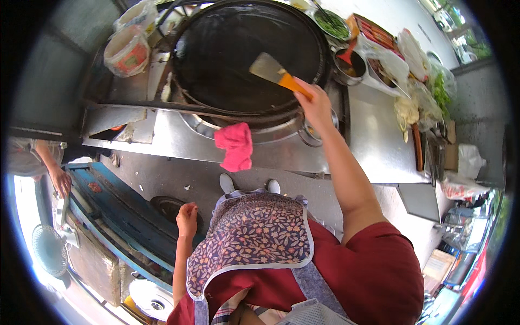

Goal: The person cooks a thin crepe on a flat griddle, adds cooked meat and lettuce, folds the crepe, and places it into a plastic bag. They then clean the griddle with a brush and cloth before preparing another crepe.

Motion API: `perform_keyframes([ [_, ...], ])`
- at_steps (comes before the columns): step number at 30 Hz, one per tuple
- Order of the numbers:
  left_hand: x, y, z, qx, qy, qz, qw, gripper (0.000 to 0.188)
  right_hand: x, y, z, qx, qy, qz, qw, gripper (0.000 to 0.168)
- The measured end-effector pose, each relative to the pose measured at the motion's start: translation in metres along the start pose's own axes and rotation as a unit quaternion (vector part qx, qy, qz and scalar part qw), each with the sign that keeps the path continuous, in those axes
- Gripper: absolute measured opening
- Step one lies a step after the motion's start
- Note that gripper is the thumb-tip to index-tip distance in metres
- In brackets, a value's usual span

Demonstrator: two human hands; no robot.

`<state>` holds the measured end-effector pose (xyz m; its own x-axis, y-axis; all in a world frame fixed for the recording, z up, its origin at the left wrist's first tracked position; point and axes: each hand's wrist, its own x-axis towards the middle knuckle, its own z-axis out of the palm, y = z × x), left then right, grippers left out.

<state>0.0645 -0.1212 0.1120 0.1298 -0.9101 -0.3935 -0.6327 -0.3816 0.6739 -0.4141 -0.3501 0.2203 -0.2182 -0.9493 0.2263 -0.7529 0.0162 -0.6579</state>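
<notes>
My right hand (315, 101) grips the orange handle of a scraper (271, 69) with a wide metal blade. The blade is over the right part of a large round black griddle (239, 48), and I cannot tell whether it touches the surface. My left hand (187, 218) hangs at my left side, fingers curled in, with nothing visible in it. Between me and the griddle, a pink cloth (235, 147) drapes over the front edge of the steel counter (280, 156).
Right of the griddle stand a pot (350, 69) with a red ladle (347, 52), a bowl of chopped greens (331, 24) and a box of sausages (373, 32). Plastic tubs (128, 53) sit at left. A blue bench (118, 203) is behind my left side; another person's hand (60, 182) is beyond it.
</notes>
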Motion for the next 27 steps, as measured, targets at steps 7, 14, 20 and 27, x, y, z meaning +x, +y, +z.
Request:
perform_keyframes([
  [7, -0.004, 0.070, 0.056, 0.060, -0.028, 0.057, 0.996, 0.020, -0.131, 0.164, -0.155, -0.001, 0.127, 0.253, 0.959, 0.037],
  [14, 0.046, 0.164, 0.104, 0.101, 0.077, 0.183, 0.975, 0.028, -0.165, 0.208, -0.180, -0.350, 0.062, 0.217, 0.909, 0.037],
  [20, 0.101, 0.168, 0.131, 0.161, 0.139, 0.110, 0.971, 0.034, -0.121, 0.098, -0.092, -0.141, 0.009, -0.158, 0.977, 0.036],
  [27, 0.110, 0.156, 0.142, 0.097, 0.139, 0.141, 0.975, 0.022, -0.119, -0.017, 0.067, -0.069, -0.224, -0.316, 0.919, 0.062],
])
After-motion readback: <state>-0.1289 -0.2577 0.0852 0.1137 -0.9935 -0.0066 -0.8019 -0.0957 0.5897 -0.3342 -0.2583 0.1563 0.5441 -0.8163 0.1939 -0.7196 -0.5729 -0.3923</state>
